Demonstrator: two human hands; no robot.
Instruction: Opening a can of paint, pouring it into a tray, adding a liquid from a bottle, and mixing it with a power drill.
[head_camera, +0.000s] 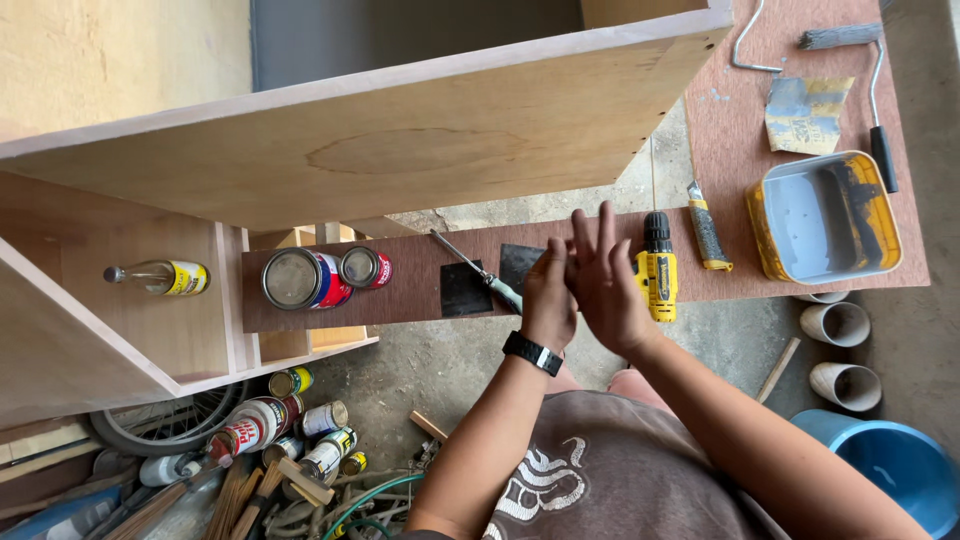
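A bare concrete floor (470, 360) lies under a narrow reddish-brown plank (410, 290) that serves as a bench, with a pale plywood cabinet panel (400, 150) leaning across above it. Over the plank the left hand (549, 298) and the right hand (608, 285) are pressed together, palm to palm, fingers loosely stretched and clamped on nothing; a black wristwatch (532, 353) sits on the left wrist.

Just right of the joined hands a yellow and black cordless drill (656, 270) lies on the plank, chuck pointing away from the person. Further right lies a utility knife (708, 233) with a yellow tip. Just left of the hands, partly behind them, are two dark square sheets (465, 290), and a screwdriver (480, 270) with a greenish handle lies aslant between them. Well to the left stand two round tins (300, 279) with red, white and blue labels, the bigger one beside the smaller.

Far right of the hands a yellow rectangular paint tray (825, 215) with a grey inside rests on a wider board, a paint roller (860, 70) beside it and a blue-and-yellow scrap of worn paper (805, 112) near it. On a cabinet shelf far left lies a clear glass bottle (160, 276) with a yellow label. Below the plank, on the floor, more cans with red and yellow labels (260, 425) cluster near a wheel (165, 425). A blue bucket (895, 465) stands at the lower right.
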